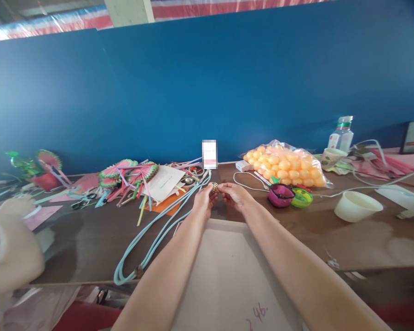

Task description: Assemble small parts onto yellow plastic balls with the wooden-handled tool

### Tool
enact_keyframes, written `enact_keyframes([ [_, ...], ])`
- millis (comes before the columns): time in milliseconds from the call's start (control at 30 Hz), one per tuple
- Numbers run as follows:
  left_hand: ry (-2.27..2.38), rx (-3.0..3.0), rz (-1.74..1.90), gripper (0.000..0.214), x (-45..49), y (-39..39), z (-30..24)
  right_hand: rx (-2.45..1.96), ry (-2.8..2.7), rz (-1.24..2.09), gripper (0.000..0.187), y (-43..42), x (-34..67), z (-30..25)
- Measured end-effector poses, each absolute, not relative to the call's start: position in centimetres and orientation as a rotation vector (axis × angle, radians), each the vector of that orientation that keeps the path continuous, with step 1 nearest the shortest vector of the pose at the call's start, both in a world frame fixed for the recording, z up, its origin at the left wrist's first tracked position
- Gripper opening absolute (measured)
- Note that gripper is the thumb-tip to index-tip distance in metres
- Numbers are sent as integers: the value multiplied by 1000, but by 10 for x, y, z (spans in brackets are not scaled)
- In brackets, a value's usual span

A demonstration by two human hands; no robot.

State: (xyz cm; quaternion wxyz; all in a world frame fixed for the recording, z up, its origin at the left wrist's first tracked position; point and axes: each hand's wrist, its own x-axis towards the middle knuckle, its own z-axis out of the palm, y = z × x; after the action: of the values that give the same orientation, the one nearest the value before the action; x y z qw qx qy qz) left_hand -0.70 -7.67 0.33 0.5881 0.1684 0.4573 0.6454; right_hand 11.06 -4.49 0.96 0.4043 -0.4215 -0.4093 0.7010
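Both my hands meet over the far end of a pale cardboard surface (227, 257) marked with red handwriting. My left hand (205, 198) is closed around a small shiny metallic-looking piece (214, 185), too small to name. Close beside it on the right, my right hand (233, 195) has its thumb and fingertips pinched together at the piece; whether they grip part of it is too small to tell. Left of my left hand run looped light-blue cords (152, 234). A purple zippered pouch (280, 195) and a green round container (301, 197) stand right of my right hand.
A clear bag of orange balls (286, 163) rests against the blue partition (207, 82). Folded pink-green paper crafts (129, 172), paper strips and scissors (84, 201) clutter the left. A cream cup (358, 207) and bottles (341, 135) stand right. Another person's arm (15, 243) reaches in left.
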Motion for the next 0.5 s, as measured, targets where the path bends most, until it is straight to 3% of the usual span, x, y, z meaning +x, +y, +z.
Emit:
enact_keyframes([
  [500,1086,484,1555,24,-7,-76,0,-1062,-1032,1704,11,-46,107,10],
])
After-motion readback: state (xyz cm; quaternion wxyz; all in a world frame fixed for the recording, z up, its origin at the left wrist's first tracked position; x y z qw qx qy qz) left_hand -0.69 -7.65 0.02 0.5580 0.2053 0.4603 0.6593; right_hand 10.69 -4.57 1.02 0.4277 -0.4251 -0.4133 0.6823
